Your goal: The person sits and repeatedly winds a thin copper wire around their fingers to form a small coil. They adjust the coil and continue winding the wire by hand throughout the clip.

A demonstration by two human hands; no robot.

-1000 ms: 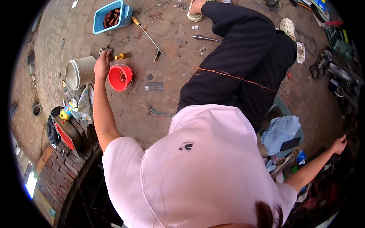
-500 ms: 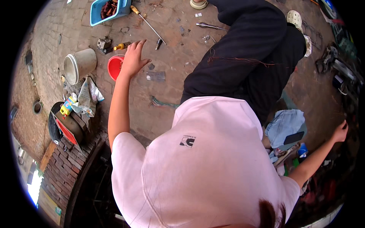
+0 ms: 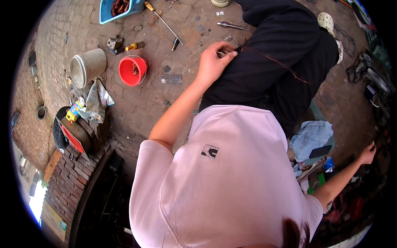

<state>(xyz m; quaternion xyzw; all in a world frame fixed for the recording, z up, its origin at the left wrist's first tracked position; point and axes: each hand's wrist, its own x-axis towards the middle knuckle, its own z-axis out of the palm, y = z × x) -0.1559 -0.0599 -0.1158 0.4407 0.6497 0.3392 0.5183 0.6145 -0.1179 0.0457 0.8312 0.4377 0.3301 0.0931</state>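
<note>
Beside the glossy red plastic bowl point(image 3: 132, 70) lie a matt grey plastic bucket point(image 3: 87, 66), rough, dusty paving bricks point(image 3: 136, 103), and a shiny metal rod point(image 3: 164, 24).

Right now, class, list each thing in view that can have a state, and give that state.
left hand: fingers curled at the dark trouser leg
right hand: reaching into clutter, grip unclear
red bowl: upright, holds small parts
white bucket: tipped on its side
blue tray: holds rusty parts
</note>
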